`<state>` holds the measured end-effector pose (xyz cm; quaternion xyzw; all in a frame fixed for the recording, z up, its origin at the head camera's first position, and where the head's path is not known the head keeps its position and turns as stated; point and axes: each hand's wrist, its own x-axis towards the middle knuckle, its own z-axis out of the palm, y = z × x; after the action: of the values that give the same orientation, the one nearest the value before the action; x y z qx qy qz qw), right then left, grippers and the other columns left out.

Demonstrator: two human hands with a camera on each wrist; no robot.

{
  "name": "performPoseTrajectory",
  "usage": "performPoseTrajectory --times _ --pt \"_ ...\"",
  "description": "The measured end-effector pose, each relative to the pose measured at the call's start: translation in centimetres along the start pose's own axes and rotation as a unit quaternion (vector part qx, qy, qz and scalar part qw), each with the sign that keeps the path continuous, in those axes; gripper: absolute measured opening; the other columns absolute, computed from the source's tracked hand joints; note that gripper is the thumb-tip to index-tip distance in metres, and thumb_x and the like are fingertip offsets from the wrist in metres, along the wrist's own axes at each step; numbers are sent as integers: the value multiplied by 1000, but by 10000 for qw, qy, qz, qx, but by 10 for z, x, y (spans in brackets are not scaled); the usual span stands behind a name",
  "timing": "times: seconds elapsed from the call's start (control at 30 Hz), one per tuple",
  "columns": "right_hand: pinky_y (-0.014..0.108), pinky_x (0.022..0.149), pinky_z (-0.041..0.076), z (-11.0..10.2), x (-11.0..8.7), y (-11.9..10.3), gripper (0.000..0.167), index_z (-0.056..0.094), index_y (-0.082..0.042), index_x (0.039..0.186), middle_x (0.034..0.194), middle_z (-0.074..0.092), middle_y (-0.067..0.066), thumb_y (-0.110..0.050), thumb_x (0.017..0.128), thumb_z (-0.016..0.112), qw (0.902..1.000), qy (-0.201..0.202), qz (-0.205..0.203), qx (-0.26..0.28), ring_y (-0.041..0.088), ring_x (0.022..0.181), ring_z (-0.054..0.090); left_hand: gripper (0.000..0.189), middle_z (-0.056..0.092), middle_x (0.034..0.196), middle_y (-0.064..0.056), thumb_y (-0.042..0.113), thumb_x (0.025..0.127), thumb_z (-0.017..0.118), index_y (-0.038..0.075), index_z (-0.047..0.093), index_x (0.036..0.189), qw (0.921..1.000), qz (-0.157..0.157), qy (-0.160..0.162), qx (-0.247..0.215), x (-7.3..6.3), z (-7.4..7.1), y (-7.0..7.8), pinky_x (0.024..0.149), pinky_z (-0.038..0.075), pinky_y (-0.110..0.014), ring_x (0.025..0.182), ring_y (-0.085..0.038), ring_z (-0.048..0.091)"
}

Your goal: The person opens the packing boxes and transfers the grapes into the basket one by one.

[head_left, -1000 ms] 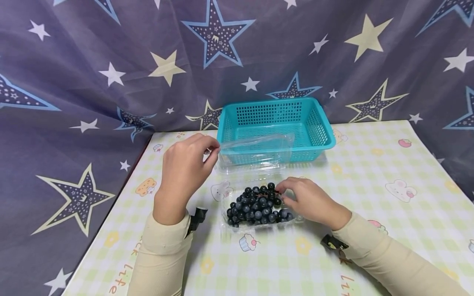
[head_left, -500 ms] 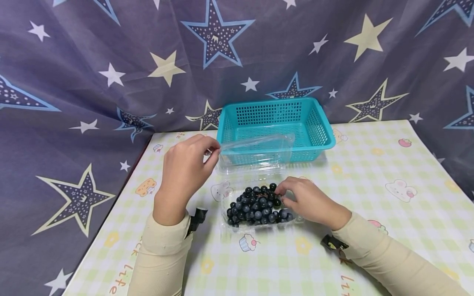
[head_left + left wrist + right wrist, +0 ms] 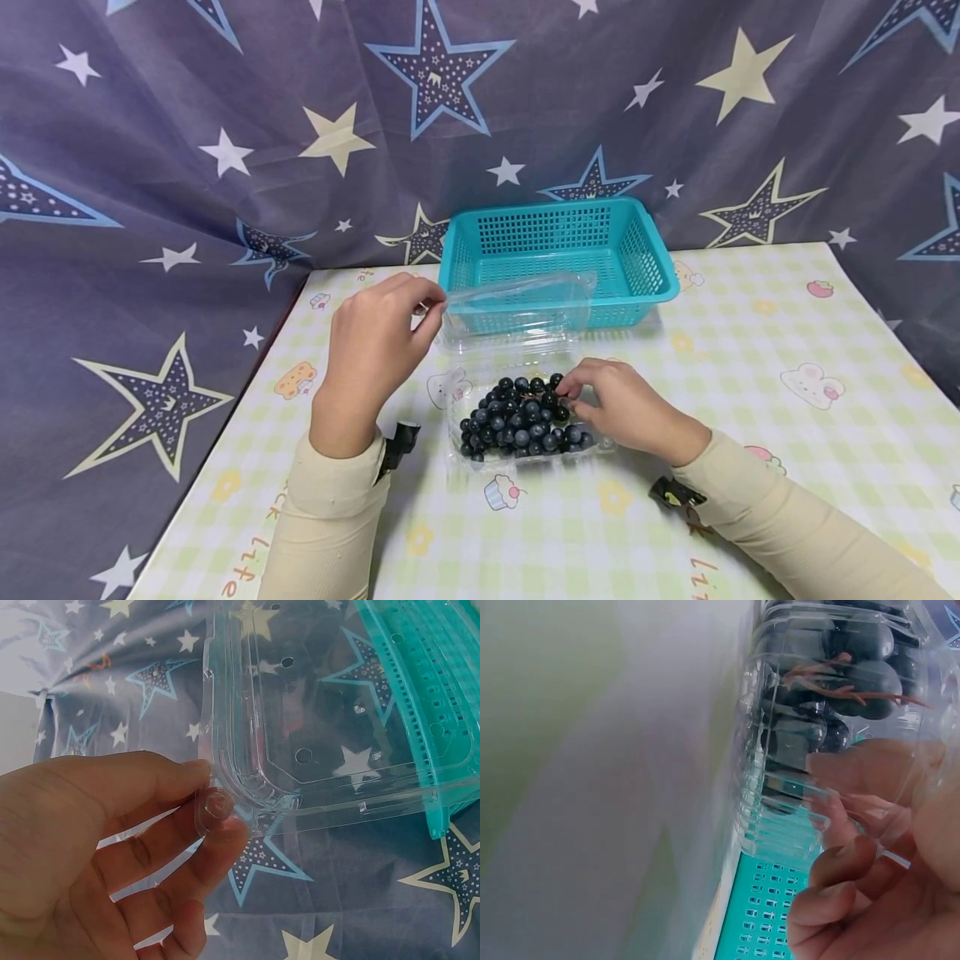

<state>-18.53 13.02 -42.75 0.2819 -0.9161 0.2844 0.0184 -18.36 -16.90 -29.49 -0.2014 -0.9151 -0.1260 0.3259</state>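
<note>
A clear plastic clamshell box (image 3: 456, 417) sits on the table with its lid (image 3: 525, 315) raised at the back. Dark grapes (image 3: 517, 421) lie in it as a bunch, with reddish stems (image 3: 847, 694) showing in the right wrist view. My left hand (image 3: 378, 354) pinches the lid's left corner between thumb and fingertips. At the right end of the box, my right hand (image 3: 626, 408) reaches in, thumb and fingers around the end of the bunch. In the right wrist view its fingertips are partly behind the clear wall.
Behind the box stands a teal perforated basket (image 3: 656, 282), overlapped by the lid in the head view. A checked cloth (image 3: 750, 358) with cartoon prints covers the table. A dark star-patterned curtain (image 3: 270, 75) hangs at the back and left.
The upper grapes near my right hand have shifted slightly right and toward me. My left hand and the lid stay in place.
</note>
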Motion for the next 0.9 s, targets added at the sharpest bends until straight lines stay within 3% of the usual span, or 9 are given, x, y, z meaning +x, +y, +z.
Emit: performPoseTrajectory --times 0.4,0.9 --pt "46 100 54 -1 -2 -4 14 80 -22 104 100 74 -11 -13 94 75 9997 96 -10 -231 15 100 72 7 75 88 6 18 94 72 21 78 92 10000 -4 -24 0 0 -1 1 58 52 -41 70 -14 68" --pt "45 89 57 1 -2 -6 10 76 -17 99 96 76 -6 -9 96 71 9974 447 -73 -552 20 93 74 7 75 88 6 18 95 72 21 78 93 10000 21 -40 -7 0 0 1 58 51 -41 67 -15 66"
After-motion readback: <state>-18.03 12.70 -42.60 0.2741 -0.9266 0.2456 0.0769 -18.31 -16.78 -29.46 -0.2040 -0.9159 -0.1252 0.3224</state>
